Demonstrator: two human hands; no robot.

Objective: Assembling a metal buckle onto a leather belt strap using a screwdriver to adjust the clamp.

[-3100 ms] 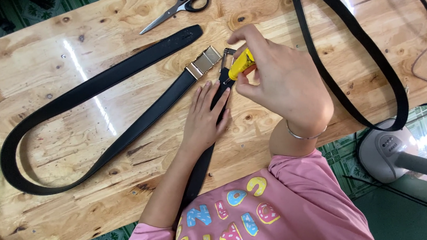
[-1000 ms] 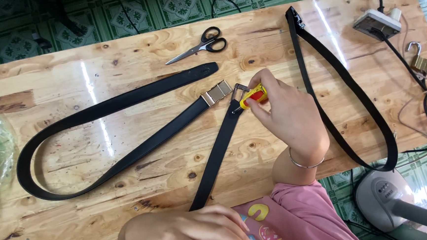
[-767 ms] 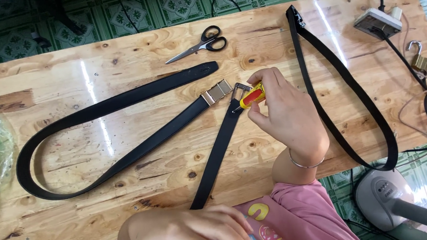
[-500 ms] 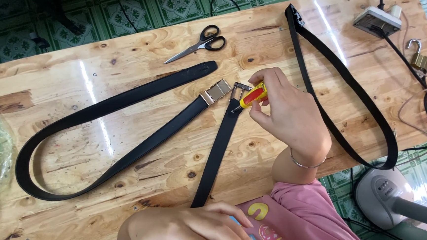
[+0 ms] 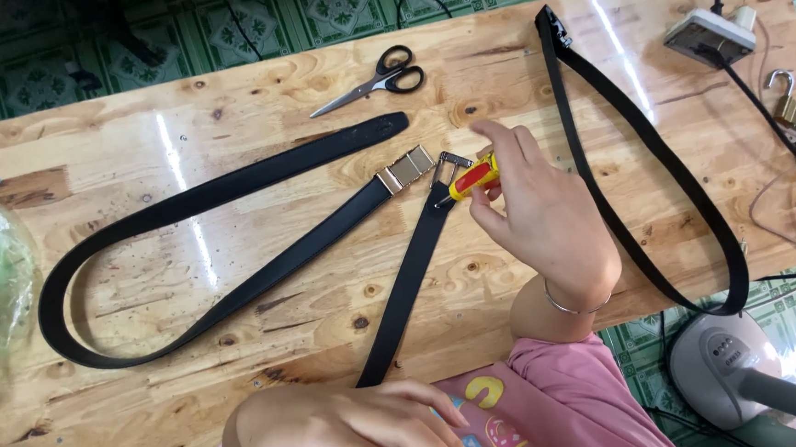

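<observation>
The right hand pinched a small yellow-and-red screwdriver, tip at the short black belt's silver buckle on the counter. The left hand rested loosely curled, empty, beside the strap's tail. Buckle-fastening looked underway; next called for steadying that strap.

Item count on the wooden table:
- Black belts: three. One looped belt with a gold buckle at 9 o'clock, one straight belt at centre, one long folded belt at 3 o'clock
- Scissors: one pair, 12 o'clock
- Screwdriver, yellow and red: one
- Padlock: one, 2 o'clock
- Power strip: one
- Hands: two
</observation>
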